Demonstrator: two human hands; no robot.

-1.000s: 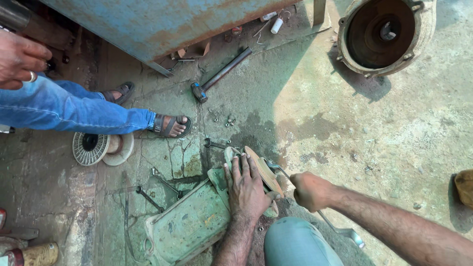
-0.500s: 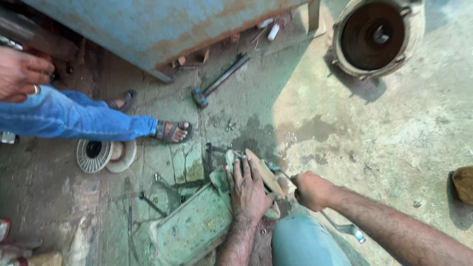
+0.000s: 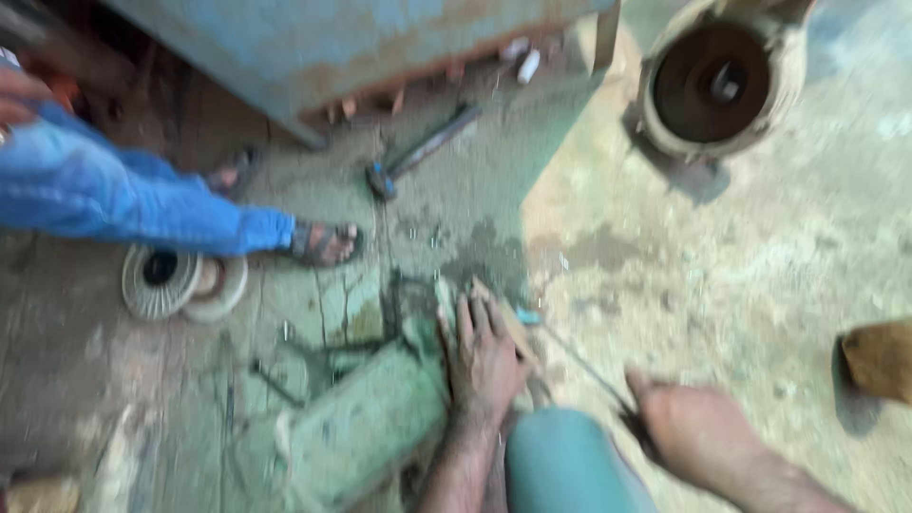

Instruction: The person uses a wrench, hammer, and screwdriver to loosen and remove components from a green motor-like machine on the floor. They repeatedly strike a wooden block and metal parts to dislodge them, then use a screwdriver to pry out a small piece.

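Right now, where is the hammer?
The hammer lies on the concrete floor in the upper middle of the head view, just below the blue metal cabinet and up-right of the sandalled foot.

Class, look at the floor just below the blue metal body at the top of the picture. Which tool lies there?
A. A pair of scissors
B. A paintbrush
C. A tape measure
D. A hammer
D: a hammer with a long dark handle and a heavy head lies slantwise on the concrete floor, just below the blue metal body, well above the person's left hand.
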